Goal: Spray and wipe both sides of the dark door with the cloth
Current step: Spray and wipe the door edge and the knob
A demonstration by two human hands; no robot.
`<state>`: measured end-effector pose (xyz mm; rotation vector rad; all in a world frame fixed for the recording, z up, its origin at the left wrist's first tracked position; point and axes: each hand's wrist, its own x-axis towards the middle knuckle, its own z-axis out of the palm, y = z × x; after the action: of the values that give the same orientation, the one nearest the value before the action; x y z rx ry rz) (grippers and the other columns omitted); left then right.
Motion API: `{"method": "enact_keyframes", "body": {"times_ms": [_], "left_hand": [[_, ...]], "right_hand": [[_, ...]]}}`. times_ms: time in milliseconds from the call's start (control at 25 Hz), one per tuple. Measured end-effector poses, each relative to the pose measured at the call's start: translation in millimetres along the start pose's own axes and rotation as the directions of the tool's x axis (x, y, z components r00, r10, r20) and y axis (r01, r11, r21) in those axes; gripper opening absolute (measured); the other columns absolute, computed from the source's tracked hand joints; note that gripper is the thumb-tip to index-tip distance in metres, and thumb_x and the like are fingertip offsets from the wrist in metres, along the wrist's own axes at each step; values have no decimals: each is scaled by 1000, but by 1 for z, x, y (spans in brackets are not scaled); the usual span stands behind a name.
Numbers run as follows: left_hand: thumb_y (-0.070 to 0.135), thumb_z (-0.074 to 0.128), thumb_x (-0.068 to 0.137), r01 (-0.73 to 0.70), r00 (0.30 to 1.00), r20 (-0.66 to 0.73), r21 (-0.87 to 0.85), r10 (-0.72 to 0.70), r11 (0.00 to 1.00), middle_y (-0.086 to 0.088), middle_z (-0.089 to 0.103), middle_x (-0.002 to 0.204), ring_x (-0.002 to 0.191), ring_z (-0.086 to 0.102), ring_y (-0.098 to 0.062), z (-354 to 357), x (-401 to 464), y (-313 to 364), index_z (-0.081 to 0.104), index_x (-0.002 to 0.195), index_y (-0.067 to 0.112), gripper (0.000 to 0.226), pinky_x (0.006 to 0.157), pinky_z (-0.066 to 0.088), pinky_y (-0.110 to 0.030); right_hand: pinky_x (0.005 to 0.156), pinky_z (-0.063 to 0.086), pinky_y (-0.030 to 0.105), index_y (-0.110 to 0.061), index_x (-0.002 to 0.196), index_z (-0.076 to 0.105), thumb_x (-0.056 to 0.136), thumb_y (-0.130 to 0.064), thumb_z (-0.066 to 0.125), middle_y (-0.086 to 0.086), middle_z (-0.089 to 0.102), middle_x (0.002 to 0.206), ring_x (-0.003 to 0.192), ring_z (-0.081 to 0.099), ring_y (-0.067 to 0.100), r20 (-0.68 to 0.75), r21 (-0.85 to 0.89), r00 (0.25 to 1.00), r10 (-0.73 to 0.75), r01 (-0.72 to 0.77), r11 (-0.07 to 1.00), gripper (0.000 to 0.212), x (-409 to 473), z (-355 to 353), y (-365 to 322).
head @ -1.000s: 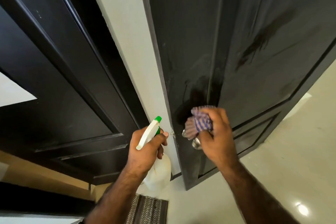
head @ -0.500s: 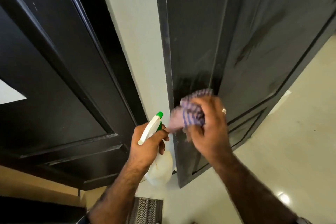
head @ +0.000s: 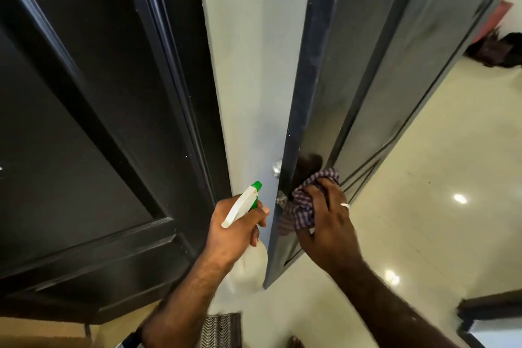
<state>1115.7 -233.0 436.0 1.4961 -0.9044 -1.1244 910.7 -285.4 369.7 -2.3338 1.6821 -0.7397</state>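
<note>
The dark door [head: 375, 73] stands ajar, its edge toward me, with a silver knob [head: 277, 168] showing on its far side. My right hand [head: 327, 223] presses a purple-and-white checked cloth [head: 303, 206] against the door's near face, close to the latch. My left hand [head: 234, 229] grips a white spray bottle [head: 243, 206] with a green nozzle, held just left of the door's edge, nozzle pointing up and away.
A second dark panelled door [head: 93, 121] fills the left, with a pale wall strip [head: 248, 79] between the two. Glossy cream floor tiles [head: 423, 192] spread right. A patterned mat [head: 220, 330] lies below. Dark bags [head: 497, 51] sit far right.
The door has swung so that its edge now faces me and the far knob shows. My right hand with the cloth slid lower along the face; my left hand stayed put with the bottle.
</note>
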Motion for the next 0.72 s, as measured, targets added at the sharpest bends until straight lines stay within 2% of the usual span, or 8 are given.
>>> {"method": "enact_keyframes", "body": {"times_ms": [80, 200, 280, 400, 520, 560, 640, 720], "left_hand": [[12, 76, 93, 20, 1000, 23, -16, -19, 1000, -17, 71, 74, 50, 56, -21, -10, 4, -5, 71, 93, 6, 8, 55, 56, -28], [13, 77, 93, 38, 997, 64, -24, -36, 999, -19, 70, 77, 51, 57, -19, -17, 8, -12, 71, 94, 10, 7, 54, 56, -26], [15, 78, 93, 44, 995, 95, -8, -43, 999, -19, 71, 79, 52, 60, -17, -17, 10, -13, 71, 93, 17, 8, 55, 57, -27], [12, 79, 92, 30, 988, 152, -22, -27, 999, -21, 69, 77, 52, 58, -16, -13, 13, -17, 68, 85, 22, 16, 58, 57, -35], [17, 80, 91, 42, 986, 164, -11, -39, 999, -18, 71, 81, 53, 61, -12, -10, 17, -31, 69, 95, 18, 11, 58, 61, -33], [18, 80, 91, 55, 984, 171, -12, -52, 998, -16, 72, 80, 52, 61, -12, -10, 17, -35, 70, 97, 15, 13, 56, 60, -31], [14, 80, 91, 63, 979, 199, -43, -54, 997, -11, 71, 73, 49, 58, -11, -11, 15, -42, 70, 91, 14, 9, 52, 57, -29], [13, 80, 91, 66, 978, 203, -55, -53, 996, -13, 69, 72, 49, 57, -13, -13, 14, -46, 70, 86, 17, 12, 51, 57, -30]], "right_hand": [[109, 56, 52, -14, 149, 47, 84, -47, 75, 14, 52, 151, 138, 52, 37, 2, 28, 988, 155, -155, 987, 78, 5, -11, -31], [81, 54, 36, -22, 108, 57, 89, -27, 78, 1, 67, 105, 98, 66, 28, 126, 182, 918, 376, -394, 901, 29, 43, -31, -36], [80, 59, 38, -23, 96, 69, 92, -14, 74, 1, 74, 90, 93, 73, 31, 346, 396, 782, 518, -622, 675, 11, 73, -46, -21], [79, 65, 44, -6, 107, 74, 88, -15, 71, 12, 77, 85, 78, 76, 30, 624, 511, 531, 573, -832, 214, 21, 75, -41, -1], [86, 58, 43, -3, 111, 69, 85, -29, 73, 18, 69, 93, 80, 69, 30, 782, 569, 443, 438, -795, -211, 37, 55, -21, 2], [87, 57, 44, -3, 115, 69, 88, -32, 73, 18, 68, 96, 83, 67, 30, 782, 584, 459, 422, -776, -239, 39, 52, -22, -3], [87, 62, 47, -8, 125, 68, 99, -28, 69, 16, 74, 109, 89, 72, 29, 577, 656, 589, 566, -747, 108, 32, 49, -28, -12], [94, 63, 49, -16, 137, 61, 100, -31, 71, 16, 71, 127, 105, 73, 31, 204, 348, 831, 517, -555, 755, 41, 33, -32, -24]]}}
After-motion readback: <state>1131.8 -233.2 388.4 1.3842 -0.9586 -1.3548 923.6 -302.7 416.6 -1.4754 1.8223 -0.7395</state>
